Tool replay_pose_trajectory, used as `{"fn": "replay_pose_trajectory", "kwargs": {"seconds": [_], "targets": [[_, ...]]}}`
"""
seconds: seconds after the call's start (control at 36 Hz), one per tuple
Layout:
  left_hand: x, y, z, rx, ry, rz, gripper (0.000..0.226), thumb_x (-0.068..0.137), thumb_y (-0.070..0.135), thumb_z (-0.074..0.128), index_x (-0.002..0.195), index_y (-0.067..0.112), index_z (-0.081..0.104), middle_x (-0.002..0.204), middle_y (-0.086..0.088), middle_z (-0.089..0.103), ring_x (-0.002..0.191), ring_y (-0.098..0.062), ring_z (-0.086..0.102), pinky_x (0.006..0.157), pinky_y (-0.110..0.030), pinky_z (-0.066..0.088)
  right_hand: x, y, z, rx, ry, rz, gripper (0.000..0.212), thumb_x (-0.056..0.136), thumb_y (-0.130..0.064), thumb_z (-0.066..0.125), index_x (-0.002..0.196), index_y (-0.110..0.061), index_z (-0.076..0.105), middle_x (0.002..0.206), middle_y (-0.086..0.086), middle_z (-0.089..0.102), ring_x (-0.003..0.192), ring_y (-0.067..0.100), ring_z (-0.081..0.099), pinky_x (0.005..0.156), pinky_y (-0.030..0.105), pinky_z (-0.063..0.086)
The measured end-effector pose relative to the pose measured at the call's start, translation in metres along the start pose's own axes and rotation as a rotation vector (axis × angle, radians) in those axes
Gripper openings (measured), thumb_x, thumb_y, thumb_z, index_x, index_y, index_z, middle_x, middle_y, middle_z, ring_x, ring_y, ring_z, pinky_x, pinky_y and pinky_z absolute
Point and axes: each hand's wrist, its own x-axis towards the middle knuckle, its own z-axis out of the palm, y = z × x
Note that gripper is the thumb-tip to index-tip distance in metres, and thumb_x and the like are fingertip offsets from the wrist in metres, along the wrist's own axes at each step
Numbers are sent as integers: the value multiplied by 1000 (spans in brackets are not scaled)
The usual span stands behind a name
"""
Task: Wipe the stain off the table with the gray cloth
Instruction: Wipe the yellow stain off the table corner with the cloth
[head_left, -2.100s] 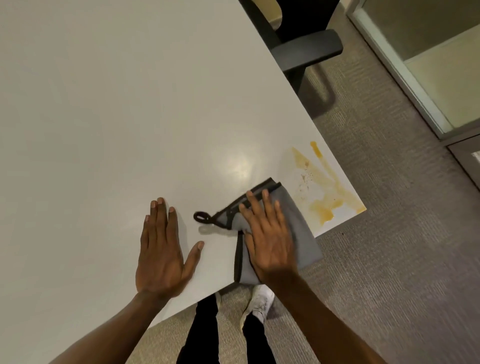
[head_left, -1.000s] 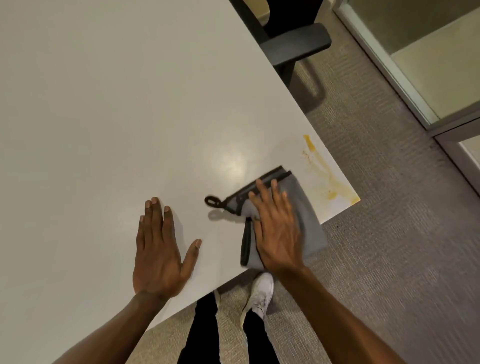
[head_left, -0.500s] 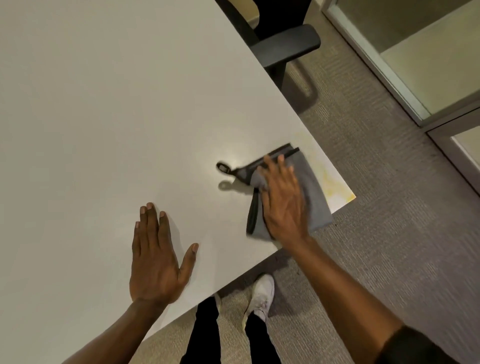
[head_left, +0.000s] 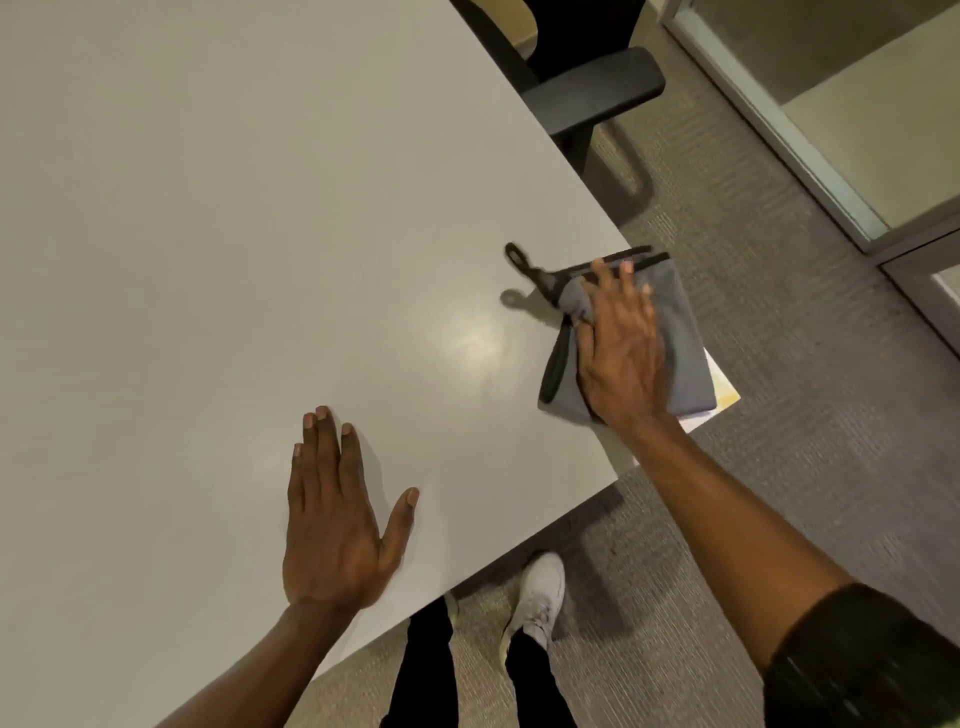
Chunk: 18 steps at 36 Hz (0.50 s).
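The gray cloth (head_left: 680, 332), edged in black with a black hanging loop, lies at the right corner of the white table (head_left: 260, 234). My right hand (head_left: 621, 348) presses flat on it, fingers spread, thumb side curled into a fold. A faint yellow stain (head_left: 724, 387) shows only as a smear at the corner beside the cloth; the cloth hides whatever lies under it. My left hand (head_left: 337, 514) rests flat on the table near the front edge, fingers apart, holding nothing.
A black office chair (head_left: 587, 88) stands at the table's far right edge. Gray carpet (head_left: 779, 467) surrounds the corner. A glass partition with a metal frame (head_left: 779, 135) runs at the upper right. My legs and a white shoe (head_left: 540, 592) are below the front edge.
My right hand has slid the cloth away from me and rightward over the yellow stain; the smears seen earlier are now mostly covered or faded. The left hand stays planted.
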Motion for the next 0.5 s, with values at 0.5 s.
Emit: {"fn": "replay_pose_trajectory", "kwargs": {"seconds": [0.5], "targets": [[1,0,0,-5,10,6,101,106,68,39,176,0,16,189,-15,-3,177,-30,-4,142,-57,13,37,10,-2,-85,-10,83,50,107,-25,36,153,-13,50,170,14,36,160,38,29,130,60,24]]}}
